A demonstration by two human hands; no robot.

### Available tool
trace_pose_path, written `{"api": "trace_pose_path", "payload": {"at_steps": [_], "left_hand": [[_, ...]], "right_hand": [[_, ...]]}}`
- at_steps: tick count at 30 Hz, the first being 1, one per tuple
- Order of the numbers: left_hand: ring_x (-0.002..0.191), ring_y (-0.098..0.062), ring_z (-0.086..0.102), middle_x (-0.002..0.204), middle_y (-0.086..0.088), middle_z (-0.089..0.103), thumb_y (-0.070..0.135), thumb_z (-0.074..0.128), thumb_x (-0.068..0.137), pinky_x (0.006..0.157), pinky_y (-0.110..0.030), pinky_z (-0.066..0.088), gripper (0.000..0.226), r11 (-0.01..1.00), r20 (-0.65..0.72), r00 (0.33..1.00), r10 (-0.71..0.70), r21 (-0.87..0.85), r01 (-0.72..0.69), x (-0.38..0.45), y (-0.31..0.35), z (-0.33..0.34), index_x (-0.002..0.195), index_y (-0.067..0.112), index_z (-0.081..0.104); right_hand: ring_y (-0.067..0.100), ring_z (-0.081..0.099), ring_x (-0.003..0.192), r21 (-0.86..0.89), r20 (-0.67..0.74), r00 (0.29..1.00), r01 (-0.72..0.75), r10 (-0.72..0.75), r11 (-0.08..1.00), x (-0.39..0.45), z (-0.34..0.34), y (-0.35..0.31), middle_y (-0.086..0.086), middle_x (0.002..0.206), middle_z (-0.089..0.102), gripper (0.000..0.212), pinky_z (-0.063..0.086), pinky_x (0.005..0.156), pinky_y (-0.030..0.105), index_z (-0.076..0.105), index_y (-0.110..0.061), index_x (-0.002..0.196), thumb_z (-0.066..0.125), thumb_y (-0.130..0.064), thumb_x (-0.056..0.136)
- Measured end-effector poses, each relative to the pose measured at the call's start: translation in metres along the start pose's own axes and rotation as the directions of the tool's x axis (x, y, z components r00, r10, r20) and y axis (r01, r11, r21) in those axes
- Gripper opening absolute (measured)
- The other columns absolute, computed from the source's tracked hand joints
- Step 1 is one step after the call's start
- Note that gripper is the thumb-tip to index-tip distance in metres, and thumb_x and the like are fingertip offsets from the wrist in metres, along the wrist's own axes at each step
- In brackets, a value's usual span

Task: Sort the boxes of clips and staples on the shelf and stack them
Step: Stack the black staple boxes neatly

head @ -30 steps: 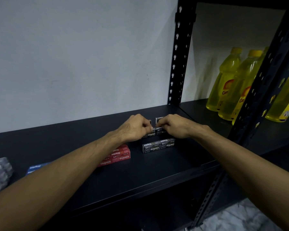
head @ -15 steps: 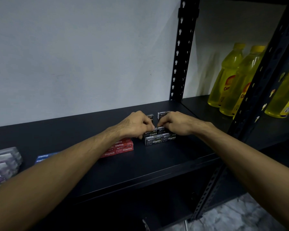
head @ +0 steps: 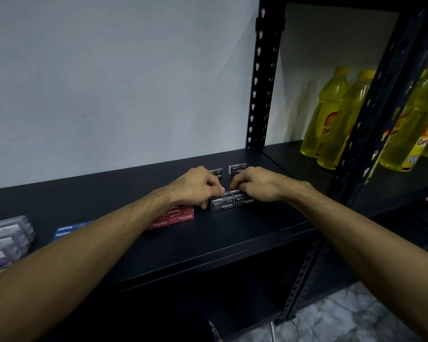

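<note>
On the black shelf (head: pixel 232 243) stands a low stack of black staple boxes (head: pixel 230 203). My left hand (head: pixel 195 187) and my right hand (head: pixel 255 185) both pinch the top black boxes of that stack, fingers curled over them. Two more black staple boxes (head: pixel 236 169) lie just behind the hands, partly hidden. To the left sit stacked red staple boxes (head: pixel 176 217), my left forearm crossing them. Blue staple boxes (head: pixel 66 229) lie further left. Clear clip boxes (head: pixel 8 236) are piled at the far left edge.
A black perforated upright (head: pixel 263 77) stands at the shelf's back right, a second post (head: pixel 371 114) nearer the front. Yellow drink bottles (head: pixel 336 119) fill the neighbouring shelf bay on the right. A grey wall backs the shelf.
Both hands brought black boxes forward and down onto the front row of black boxes, forming a stack. The view shifted slightly.
</note>
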State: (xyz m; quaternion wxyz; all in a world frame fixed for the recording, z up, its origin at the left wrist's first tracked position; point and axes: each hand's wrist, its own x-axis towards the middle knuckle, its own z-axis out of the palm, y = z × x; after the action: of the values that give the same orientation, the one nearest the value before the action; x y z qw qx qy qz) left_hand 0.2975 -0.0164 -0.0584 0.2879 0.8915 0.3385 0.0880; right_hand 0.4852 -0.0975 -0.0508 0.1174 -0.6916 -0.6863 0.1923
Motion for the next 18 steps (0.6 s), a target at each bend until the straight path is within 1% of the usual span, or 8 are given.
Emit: {"api": "trace_pose_path", "payload": {"at_steps": [3, 5, 6, 8, 10, 13, 16, 18], "left_hand": [[0.049, -0.002, 0.062, 0.064, -0.006, 0.072, 0.046, 0.064, 0.090, 0.055, -0.019, 0.040, 0.021, 1.000, 0.013, 1.000, 0.015, 0.016, -0.015, -0.002, 0.001, -0.001, 0.094, 0.028, 0.075], [0.054, -0.005, 0.065, 0.070, -0.002, 0.074, 0.051, 0.069, 0.084, 0.060, -0.021, 0.045, 0.024, 1.000, 0.038, 0.999, 0.021, 0.018, -0.022, -0.003, 0.001, -0.001, 0.094, 0.030, 0.074], [0.057, -0.007, 0.067, 0.075, 0.001, 0.075, 0.051, 0.072, 0.081, 0.063, -0.023, 0.049, 0.026, 0.999, 0.049, 0.999, 0.024, 0.023, -0.025, -0.002, 0.001, 0.000, 0.095, 0.029, 0.074], [0.058, -0.008, 0.067, 0.078, 0.005, 0.074, 0.051, 0.076, 0.077, 0.067, -0.025, 0.054, 0.030, 0.998, 0.061, 0.998, 0.030, 0.047, -0.033, -0.002, 0.002, 0.001, 0.097, 0.028, 0.073], [0.057, -0.003, 0.065, 0.078, 0.006, 0.073, 0.051, 0.078, 0.075, 0.065, -0.024, 0.052, 0.033, 0.996, 0.063, 0.997, 0.039, 0.077, -0.044, -0.001, 0.003, 0.002, 0.099, 0.029, 0.073], [0.061, 0.001, 0.063, 0.081, 0.008, 0.072, 0.048, 0.079, 0.074, 0.062, -0.019, 0.047, 0.036, 0.990, 0.064, 0.997, 0.047, 0.127, -0.055, -0.002, 0.004, 0.002, 0.103, 0.028, 0.072], [0.075, -0.004, 0.066, 0.086, 0.008, 0.072, 0.044, 0.080, 0.075, 0.069, -0.024, 0.053, 0.035, 0.980, 0.058, 0.996, 0.062, 0.184, -0.072, -0.001, 0.004, 0.003, 0.105, 0.026, 0.072], [0.078, -0.006, 0.067, 0.087, 0.008, 0.072, 0.042, 0.079, 0.076, 0.073, -0.026, 0.055, 0.035, 0.974, 0.057, 0.996, 0.069, 0.212, -0.079, -0.001, 0.004, 0.004, 0.106, 0.026, 0.072]], "right_hand": [[0.007, 0.061, 0.097, 0.014, 0.048, 0.999, -0.018, 0.018, 1.000, -0.004, -0.001, -0.002, -0.013, 0.106, 0.066, 0.032, 0.045, 0.082, 0.027, 0.068, -0.030, 0.116, 0.054, -0.024, 0.088], [0.007, 0.063, 0.090, 0.008, 0.063, 0.998, -0.017, 0.016, 1.000, -0.008, -0.002, -0.004, -0.012, 0.099, 0.069, 0.031, 0.050, 0.077, 0.029, 0.069, -0.032, 0.111, 0.060, -0.029, 0.082], [0.007, 0.063, 0.086, 0.003, 0.066, 0.998, -0.017, 0.017, 1.000, -0.010, -0.002, -0.005, -0.011, 0.095, 0.069, 0.031, 0.050, 0.074, 0.028, 0.069, -0.032, 0.110, 0.063, -0.028, 0.081], [0.005, 0.062, 0.077, -0.006, 0.071, 0.997, -0.020, 0.021, 1.000, -0.011, -0.002, -0.006, -0.010, 0.090, 0.068, 0.031, 0.046, 0.065, 0.024, 0.069, -0.030, 0.111, 0.066, -0.023, 0.081], [0.005, 0.061, 0.072, -0.020, 0.071, 0.997, -0.020, 0.022, 1.000, -0.011, -0.001, -0.007, -0.008, 0.088, 0.068, 0.031, 0.043, 0.060, 0.021, 0.068, -0.029, 0.111, 0.068, -0.018, 0.082], [0.005, 0.061, 0.071, -0.050, 0.070, 0.997, -0.020, 0.024, 0.999, -0.012, 0.000, -0.008, -0.006, 0.090, 0.068, 0.034, 0.043, 0.059, 0.020, 0.067, -0.028, 0.113, 0.068, -0.014, 0.083], [0.007, 0.062, 0.073, -0.069, 0.054, 0.998, -0.020, 0.023, 0.997, -0.012, 0.001, -0.008, -0.006, 0.091, 0.068, 0.035, 0.043, 0.059, 0.019, 0.067, -0.027, 0.115, 0.068, -0.012, 0.084], [0.006, 0.062, 0.073, -0.075, 0.050, 0.999, -0.014, 0.018, 0.997, -0.012, 0.001, -0.008, -0.006, 0.091, 0.068, 0.034, 0.043, 0.059, 0.019, 0.067, -0.027, 0.115, 0.069, -0.011, 0.084]]}}
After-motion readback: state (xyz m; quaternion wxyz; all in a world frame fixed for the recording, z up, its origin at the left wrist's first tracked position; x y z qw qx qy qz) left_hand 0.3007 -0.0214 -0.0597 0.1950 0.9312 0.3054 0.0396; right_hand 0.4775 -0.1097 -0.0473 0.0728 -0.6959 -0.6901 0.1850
